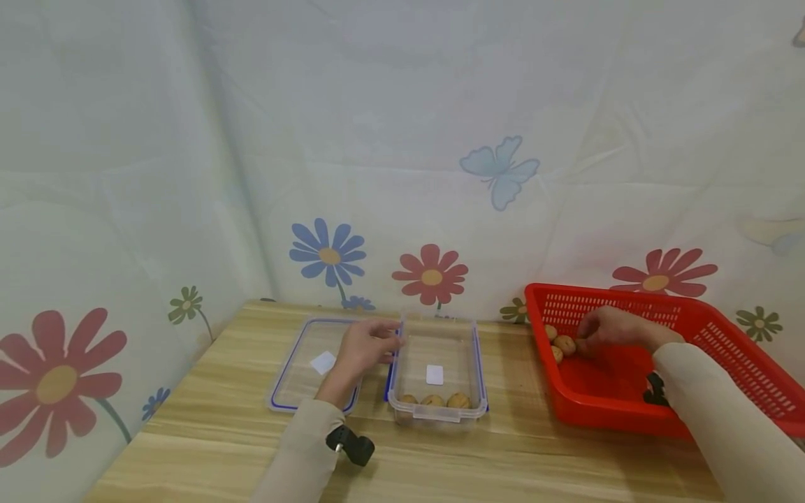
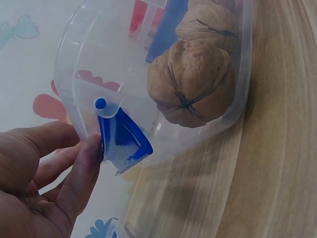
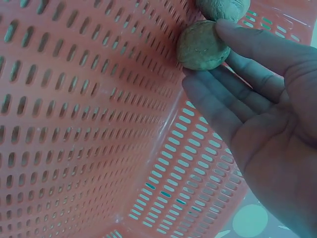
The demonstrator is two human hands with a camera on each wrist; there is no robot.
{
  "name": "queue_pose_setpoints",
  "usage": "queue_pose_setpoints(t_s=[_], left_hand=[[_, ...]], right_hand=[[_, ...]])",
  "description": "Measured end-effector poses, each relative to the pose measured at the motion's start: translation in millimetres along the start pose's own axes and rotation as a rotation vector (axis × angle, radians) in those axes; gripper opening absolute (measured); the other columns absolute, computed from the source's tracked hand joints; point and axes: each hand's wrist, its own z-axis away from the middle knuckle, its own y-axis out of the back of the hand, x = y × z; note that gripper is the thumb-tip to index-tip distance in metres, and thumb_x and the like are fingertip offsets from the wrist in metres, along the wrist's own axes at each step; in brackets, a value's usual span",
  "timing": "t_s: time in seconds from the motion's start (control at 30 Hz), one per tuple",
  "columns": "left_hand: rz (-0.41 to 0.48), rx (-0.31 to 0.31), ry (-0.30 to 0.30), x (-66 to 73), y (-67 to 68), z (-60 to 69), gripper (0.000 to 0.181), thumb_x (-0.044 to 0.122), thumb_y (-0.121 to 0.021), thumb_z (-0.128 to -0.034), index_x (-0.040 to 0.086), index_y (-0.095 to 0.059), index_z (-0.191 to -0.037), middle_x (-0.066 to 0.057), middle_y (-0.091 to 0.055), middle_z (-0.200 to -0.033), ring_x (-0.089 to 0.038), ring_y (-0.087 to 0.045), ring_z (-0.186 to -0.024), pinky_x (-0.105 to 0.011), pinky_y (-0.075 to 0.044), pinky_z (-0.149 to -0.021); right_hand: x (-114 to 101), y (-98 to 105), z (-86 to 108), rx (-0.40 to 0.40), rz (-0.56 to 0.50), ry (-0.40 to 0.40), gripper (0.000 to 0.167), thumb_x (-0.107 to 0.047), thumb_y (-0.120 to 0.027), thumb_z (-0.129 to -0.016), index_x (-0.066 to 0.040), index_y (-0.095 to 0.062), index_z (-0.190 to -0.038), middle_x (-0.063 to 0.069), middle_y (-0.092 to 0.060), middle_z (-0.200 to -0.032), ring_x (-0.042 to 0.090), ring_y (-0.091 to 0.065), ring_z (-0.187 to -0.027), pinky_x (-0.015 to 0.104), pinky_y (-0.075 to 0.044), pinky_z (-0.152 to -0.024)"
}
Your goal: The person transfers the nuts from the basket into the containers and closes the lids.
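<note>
Nearest, pale wood-grain tabletop (image 1: pixel 503 457); on it, clear plastic rect. box (image 1: pixel 437 413) w/ blue clips, round brown walnuts (image 1: pixel 434 400) in a row at its near end; L hand (image 1: pixel 367 347) pinches box's L side by a clip; clear blue-edged lid (image 1: pixel 305 384) just L of box; R hand (image 1: pixel 613 327) grips one walnut (image 3: pixel 200 47) inside red perforated plastic basket (image 1: pixel 610 406), others (image 1: pixel 564 344) beside it; behind, white floral curtain (image 1: pixel 377 140).

In the head view, the red basket (image 1: pixel 619 412) is cut off at the right and partly hidden by the right sleeve (image 1: pixel 711 398). In the wrist views, the left hand (image 2: pixel 39 206), right hand (image 3: pixel 272 116), farthest walnut (image 2: pixel 214 4) and upper walnut (image 3: pixel 224 7) are cropped by picture edges
</note>
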Motion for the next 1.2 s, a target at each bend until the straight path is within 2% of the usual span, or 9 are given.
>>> queue_pose_setpoints(t_s=[0.27,0.5,0.63,0.8,0.97,1.2], left_hand=[[-0.008,-0.002,-0.002,0.6,-0.3,0.7,0.034,0.002,-0.078,-0.0958,-0.004,-0.073,-0.128,-0.018,-0.075,-0.108,-0.028,-0.077,-0.090,-0.038,-0.068,-0.077],[-0.008,-0.005,0.002,1.5,-0.2,0.8,0.034,0.003,-0.077,-0.0961,-0.004,-0.073,-0.129,-0.018,-0.075,-0.109,-0.028,-0.077,-0.090,-0.037,-0.068,-0.077],[-0.011,-0.004,0.000,2.7,0.3,1.7,0.034,0.003,-0.077,-0.0957,-0.004,-0.072,-0.129,-0.019,-0.075,-0.110,-0.027,-0.077,-0.089,-0.037,-0.068,-0.076],[-0.008,-0.006,0.000,2.2,0.8,1.8,0.034,0.002,-0.077,-0.0957,-0.004,-0.073,-0.129,-0.019,-0.075,-0.108,-0.027,-0.077,-0.087,-0.038,-0.068,-0.076],[-0.012,-0.005,-0.008,1.3,0.5,1.3,0.034,0.002,-0.078,-0.0953,-0.004,-0.073,-0.128,-0.018,-0.075,-0.107,-0.028,-0.077,-0.086,-0.038,-0.068,-0.076],[-0.009,-0.004,-0.013,1.2,0.6,0.6,0.034,0.002,-0.078,-0.0946,-0.005,-0.073,-0.128,-0.019,-0.075,-0.108,-0.028,-0.077,-0.085,-0.037,-0.068,-0.074]], right_hand=[[2,1,1.1,0.015,-0.010,0.020,0.030,-0.018,-0.085,-0.092,-0.005,-0.076,-0.118,0.006,-0.074,-0.110,0.025,-0.064,-0.095,0.062,-0.057,-0.101],[0,7,5.8,0.073,-0.008,0.010,0.031,-0.018,-0.084,-0.092,-0.004,-0.077,-0.119,0.011,-0.073,-0.115,0.028,-0.064,-0.101,0.068,-0.053,-0.102],[-7,10,10.3,0.111,-0.012,0.038,0.035,-0.019,-0.084,-0.093,-0.003,-0.076,-0.123,0.011,-0.074,-0.115,0.027,-0.065,-0.099,0.063,-0.058,-0.099],[-21,16,17.1,0.146,-0.030,0.076,0.039,-0.018,-0.082,-0.095,0.000,-0.072,-0.129,0.011,-0.074,-0.116,0.026,-0.067,-0.097,0.055,-0.062,-0.096],[-42,22,25.1,0.203,-0.007,0.130,0.041,-0.020,-0.082,-0.095,0.000,-0.071,-0.130,0.012,-0.074,-0.118,0.028,-0.067,-0.100,0.055,-0.062,-0.095],[-75,30,39.1,0.314,0.031,0.197,0.039,-0.022,-0.080,-0.097,-0.003,-0.071,-0.130,0.015,-0.074,-0.121,0.038,-0.069,-0.110,0.058,-0.060,-0.098]])
